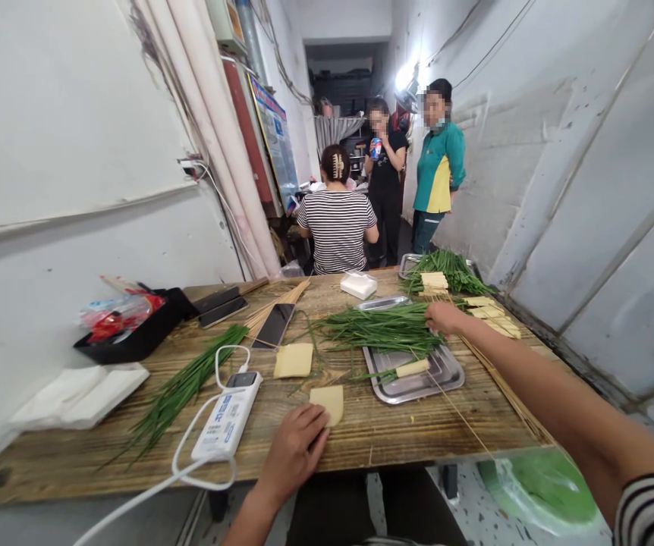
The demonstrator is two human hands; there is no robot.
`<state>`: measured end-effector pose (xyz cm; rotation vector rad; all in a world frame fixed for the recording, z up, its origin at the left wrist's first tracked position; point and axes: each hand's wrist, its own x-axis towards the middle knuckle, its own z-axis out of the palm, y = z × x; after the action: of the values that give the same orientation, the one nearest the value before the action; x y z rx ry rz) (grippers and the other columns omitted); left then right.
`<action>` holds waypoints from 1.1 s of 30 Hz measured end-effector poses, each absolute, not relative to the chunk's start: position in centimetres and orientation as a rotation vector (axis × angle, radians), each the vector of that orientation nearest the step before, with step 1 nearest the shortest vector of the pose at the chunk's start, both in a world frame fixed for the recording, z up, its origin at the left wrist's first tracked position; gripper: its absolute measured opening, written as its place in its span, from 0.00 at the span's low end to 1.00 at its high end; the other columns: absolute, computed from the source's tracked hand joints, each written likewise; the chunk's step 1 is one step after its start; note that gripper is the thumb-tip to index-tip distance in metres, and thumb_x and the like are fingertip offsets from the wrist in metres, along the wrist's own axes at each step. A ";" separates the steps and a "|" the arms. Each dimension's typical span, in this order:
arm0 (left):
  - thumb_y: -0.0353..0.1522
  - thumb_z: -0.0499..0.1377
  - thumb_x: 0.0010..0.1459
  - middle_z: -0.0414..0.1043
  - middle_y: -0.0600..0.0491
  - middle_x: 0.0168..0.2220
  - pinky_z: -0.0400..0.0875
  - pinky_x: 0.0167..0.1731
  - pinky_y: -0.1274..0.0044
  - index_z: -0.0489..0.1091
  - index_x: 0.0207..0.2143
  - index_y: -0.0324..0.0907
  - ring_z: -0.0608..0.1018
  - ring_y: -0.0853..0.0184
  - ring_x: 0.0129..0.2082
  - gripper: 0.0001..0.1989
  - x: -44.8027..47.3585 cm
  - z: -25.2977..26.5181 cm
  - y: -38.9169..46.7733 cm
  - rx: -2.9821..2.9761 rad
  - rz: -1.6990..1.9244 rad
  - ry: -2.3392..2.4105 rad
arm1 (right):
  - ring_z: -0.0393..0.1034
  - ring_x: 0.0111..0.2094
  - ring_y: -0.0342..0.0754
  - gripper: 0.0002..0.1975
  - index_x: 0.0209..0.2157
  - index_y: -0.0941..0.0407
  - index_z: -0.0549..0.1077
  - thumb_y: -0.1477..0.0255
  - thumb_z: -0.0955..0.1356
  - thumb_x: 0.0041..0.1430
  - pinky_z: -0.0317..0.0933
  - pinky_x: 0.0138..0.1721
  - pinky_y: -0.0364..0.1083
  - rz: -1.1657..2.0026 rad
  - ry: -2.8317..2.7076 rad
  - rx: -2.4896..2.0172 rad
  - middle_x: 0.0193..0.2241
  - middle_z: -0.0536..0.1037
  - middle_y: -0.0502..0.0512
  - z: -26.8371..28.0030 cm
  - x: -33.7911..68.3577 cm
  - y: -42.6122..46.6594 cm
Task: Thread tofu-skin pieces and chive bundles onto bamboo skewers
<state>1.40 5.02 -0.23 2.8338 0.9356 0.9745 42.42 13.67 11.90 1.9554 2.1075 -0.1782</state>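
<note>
Nearest us on the wooden table [384, 444] lies a pale yellow sheet [330, 402], flat and smooth, one far corner rounded. Our left hand [298, 441] rests palm down, fingers bent over its near-left corner; we can't tell if they pinch it. Beyond, a metal tray [453, 373] holds a yellow roll [412, 368] wrapped around green stalks. Long green stalks [378, 326] lie across its far side. Our right arm stretches forward, the right hand [444, 318] at their right end, its grip unclear. Farthest, another tray [404, 265] holds more stalks [449, 269].
</note>
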 end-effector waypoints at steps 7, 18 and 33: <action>0.29 0.53 0.60 0.73 0.47 0.44 0.72 0.46 0.66 0.71 0.46 0.43 0.75 0.62 0.45 0.13 1.5 0.0 5.0 2.848 0.991 0.938 | 0.71 0.44 0.54 0.10 0.34 0.64 0.76 0.75 0.64 0.58 0.61 0.42 0.44 0.007 2.086 1.977 0.38 0.77 0.69 12.1 42.8 13.9; 0.29 0.54 0.60 0.74 0.47 0.44 0.73 0.46 0.66 0.72 0.45 0.43 0.75 0.62 0.45 0.12 1.5 0.0 5.0 2.872 1.010 0.926 | 0.68 0.45 0.49 0.17 0.50 0.58 0.67 0.65 0.65 0.62 0.66 0.44 0.53 -0.136 2.010 1.964 0.48 0.70 0.58 10.1 42.0 13.5; 0.29 0.54 0.60 0.74 0.47 0.43 0.72 0.46 0.67 0.72 0.45 0.42 0.75 0.62 0.44 0.12 1.5 -0.1 5.2 2.901 1.029 0.927 | 0.68 0.44 0.49 0.18 0.50 0.59 0.67 0.65 0.65 0.61 0.66 0.44 0.53 0.005 2.017 1.987 0.48 0.70 0.58 11.4 41.6 13.3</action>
<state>1.49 5.19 -0.10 2.9009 0.9275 1.0289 41.63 13.29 11.40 1.9875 2.0174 0.0049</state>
